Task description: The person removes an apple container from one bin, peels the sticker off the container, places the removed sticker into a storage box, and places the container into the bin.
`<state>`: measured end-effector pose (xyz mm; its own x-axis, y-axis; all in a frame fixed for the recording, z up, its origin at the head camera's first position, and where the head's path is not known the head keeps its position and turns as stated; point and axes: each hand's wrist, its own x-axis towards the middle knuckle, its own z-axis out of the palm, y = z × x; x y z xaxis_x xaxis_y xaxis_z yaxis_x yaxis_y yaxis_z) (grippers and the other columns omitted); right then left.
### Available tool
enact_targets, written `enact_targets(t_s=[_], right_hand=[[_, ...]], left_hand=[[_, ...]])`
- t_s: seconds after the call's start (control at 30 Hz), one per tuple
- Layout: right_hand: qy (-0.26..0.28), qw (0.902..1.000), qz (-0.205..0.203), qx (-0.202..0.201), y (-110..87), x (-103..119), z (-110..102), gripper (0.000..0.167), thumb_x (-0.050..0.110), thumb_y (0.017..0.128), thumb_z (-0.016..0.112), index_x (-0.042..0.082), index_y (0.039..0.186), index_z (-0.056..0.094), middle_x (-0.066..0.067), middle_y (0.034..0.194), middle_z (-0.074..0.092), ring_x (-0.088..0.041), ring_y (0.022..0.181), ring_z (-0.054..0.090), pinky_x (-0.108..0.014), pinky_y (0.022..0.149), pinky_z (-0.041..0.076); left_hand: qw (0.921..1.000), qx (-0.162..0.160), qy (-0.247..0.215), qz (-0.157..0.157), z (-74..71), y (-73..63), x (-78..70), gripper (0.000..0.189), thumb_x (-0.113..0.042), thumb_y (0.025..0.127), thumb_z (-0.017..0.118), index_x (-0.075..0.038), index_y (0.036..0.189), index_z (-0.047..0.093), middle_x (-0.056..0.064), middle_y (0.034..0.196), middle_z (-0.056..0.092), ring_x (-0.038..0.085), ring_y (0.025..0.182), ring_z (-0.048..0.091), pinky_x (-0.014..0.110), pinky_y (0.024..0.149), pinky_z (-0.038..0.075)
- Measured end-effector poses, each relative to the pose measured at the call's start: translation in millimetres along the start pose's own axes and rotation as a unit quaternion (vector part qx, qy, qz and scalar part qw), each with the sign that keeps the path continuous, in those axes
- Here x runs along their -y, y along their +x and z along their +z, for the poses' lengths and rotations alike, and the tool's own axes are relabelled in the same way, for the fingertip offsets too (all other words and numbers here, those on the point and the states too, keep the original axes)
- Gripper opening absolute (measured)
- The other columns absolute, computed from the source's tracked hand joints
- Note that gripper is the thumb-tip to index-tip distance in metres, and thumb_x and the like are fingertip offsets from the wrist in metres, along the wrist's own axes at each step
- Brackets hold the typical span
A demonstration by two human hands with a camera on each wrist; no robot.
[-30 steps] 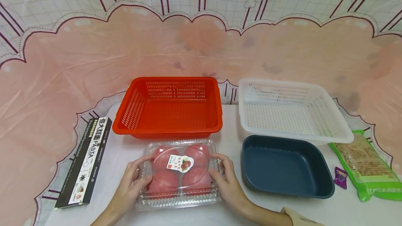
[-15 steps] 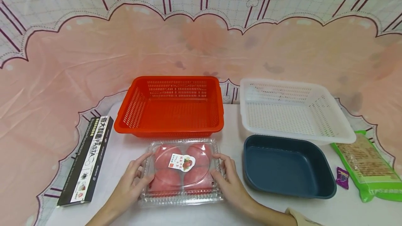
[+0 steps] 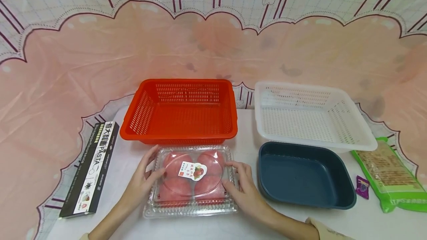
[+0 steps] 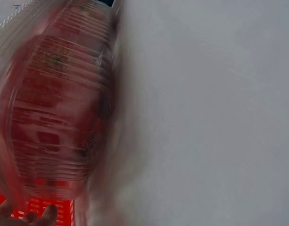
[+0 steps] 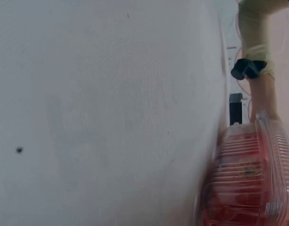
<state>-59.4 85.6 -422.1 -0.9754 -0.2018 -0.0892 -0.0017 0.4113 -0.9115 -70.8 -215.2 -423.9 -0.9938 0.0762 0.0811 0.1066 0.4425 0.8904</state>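
A clear plastic clamshell box [image 3: 192, 203] of several large tomatoes [image 3: 208, 186], with a white label on its lid, lies flat at the front middle of the table. My left hand [image 3: 141, 180] is at its left side, thumb tip at the lid's edge and straightened fingers by the far left corner. With thumb on the lid and fingers bent along the side, my right hand [image 3: 246, 192] holds the box's right edge. In the left wrist view, fingertips [image 4: 49, 214] show beyond the far end of the box. The right hand's fingers are hidden in the right wrist view.
Behind the box stands a red basket [image 3: 178, 136], with a white basket [image 3: 315, 142] to its right. A dark blue tray [image 3: 307, 180] sits in front of the white one. A pasta box [image 3: 90, 169] lies left; a purple packet [image 3: 362, 187] and green bag [image 3: 393, 173] lie right.
My left hand has slid forward along the box's side, its fingers straightening towards the far corner. The right hand and the box stay nearly where they were.
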Motion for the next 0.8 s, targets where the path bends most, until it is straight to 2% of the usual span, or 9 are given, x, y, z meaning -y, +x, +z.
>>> enact_targets(t_s=[0.07, 0.1, 0.2, 0.3, 0.4, 0.6, 0.7, 0.8], right_hand=[[-0.009, 0.9998, -0.015, -0.002, 1.6, 0.8, -0.8, 0.046, 0.025, 0.091, 0.064, 0.031, 0.134, 0.047, -0.009, 0.141, 0.032, -0.027, 0.125, 0.039, -0.040, 0.093, 0.041], [-0.018, 0.9995, -0.025, -0.004, 2.2, 1.7, -1.5, 0.047, 0.024, 0.090, 0.064, 0.029, 0.134, 0.047, -0.011, 0.143, 0.031, -0.030, 0.127, 0.039, -0.045, 0.096, 0.042], [-0.043, 0.9976, -0.054, -0.002, 4.2, 6.1, -4.9, 0.051, 0.020, 0.089, 0.065, 0.024, 0.136, 0.047, -0.015, 0.149, 0.026, -0.035, 0.133, 0.036, -0.060, 0.104, 0.039], [-0.074, 0.9928, -0.093, 0.008, 6.6, 12.7, -9.1, 0.056, 0.016, 0.086, 0.066, 0.023, 0.138, 0.047, -0.015, 0.153, 0.022, -0.035, 0.140, 0.028, -0.067, 0.106, 0.033], [-0.109, 0.9836, -0.142, 0.020, 10.8, 19.6, -11.3, 0.060, 0.016, 0.085, 0.068, 0.023, 0.140, 0.047, -0.012, 0.155, 0.022, -0.030, 0.142, 0.026, -0.065, 0.105, 0.037], [-0.174, 0.9549, -0.235, 0.051, 24.4, 34.5, -7.7, 0.059, 0.021, 0.083, 0.071, 0.019, 0.138, 0.049, -0.006, 0.149, 0.037, -0.021, 0.138, 0.033, -0.050, 0.104, 0.046], [-0.187, 0.9431, -0.261, 0.084, 33.9, 41.3, -4.4, 0.057, 0.023, 0.084, 0.070, 0.016, 0.137, 0.051, -0.003, 0.143, 0.045, -0.016, 0.133, 0.039, -0.042, 0.104, 0.048], [-0.207, 0.9311, -0.276, 0.120, 45.9, 47.8, -1.1, 0.056, 0.028, 0.086, 0.068, 0.016, 0.138, 0.050, 0.000, 0.139, 0.050, -0.014, 0.128, 0.044, -0.039, 0.104, 0.048]], left_hand=[[0.9998, 0.002, -0.019, -0.008, 0.8, 3.3, -0.6, 0.063, -0.021, 0.097, 0.054, -0.013, 0.152, 0.026, 0.015, 0.157, 0.028, 0.042, 0.142, 0.027, 0.069, 0.106, 0.033], [0.9996, 0.003, -0.025, -0.013, 1.1, 4.7, -0.7, 0.063, -0.022, 0.096, 0.054, -0.013, 0.152, 0.026, 0.015, 0.157, 0.027, 0.043, 0.142, 0.026, 0.072, 0.105, 0.030], [0.9991, 0.006, -0.037, -0.020, 2.3, 8.5, -0.1, 0.062, -0.022, 0.096, 0.054, -0.013, 0.151, 0.028, 0.014, 0.158, 0.027, 0.045, 0.144, 0.022, 0.078, 0.104, 0.023], [0.9987, 0.010, -0.045, -0.022, 3.1, 11.6, 1.1, 0.061, -0.021, 0.096, 0.054, -0.014, 0.151, 0.029, 0.013, 0.159, 0.027, 0.045, 0.146, 0.018, 0.079, 0.104, 0.018], [0.9979, 0.018, -0.059, -0.018, 3.4, 13.9, 2.4, 0.061, -0.017, 0.095, 0.053, -0.012, 0.151, 0.028, 0.013, 0.159, 0.025, 0.043, 0.148, 0.015, 0.078, 0.107, 0.015], [0.9950, 0.047, -0.084, -0.026, 3.7, 15.3, 4.1, 0.060, -0.018, 0.095, 0.050, -0.012, 0.150, 0.024, 0.012, 0.156, 0.020, 0.037, 0.147, 0.010, 0.074, 0.112, 0.005], [0.9931, 0.064, -0.092, -0.036, 3.8, 15.0, 5.0, 0.061, -0.020, 0.096, 0.047, -0.014, 0.150, 0.020, 0.012, 0.157, 0.015, 0.035, 0.147, 0.006, 0.073, 0.113, 0.001], [0.9917, 0.073, -0.098, -0.040, 4.1, 15.0, 5.8, 0.061, -0.021, 0.097, 0.046, -0.014, 0.151, 0.018, 0.012, 0.157, 0.013, 0.034, 0.146, 0.006, 0.072, 0.113, 0.000]])
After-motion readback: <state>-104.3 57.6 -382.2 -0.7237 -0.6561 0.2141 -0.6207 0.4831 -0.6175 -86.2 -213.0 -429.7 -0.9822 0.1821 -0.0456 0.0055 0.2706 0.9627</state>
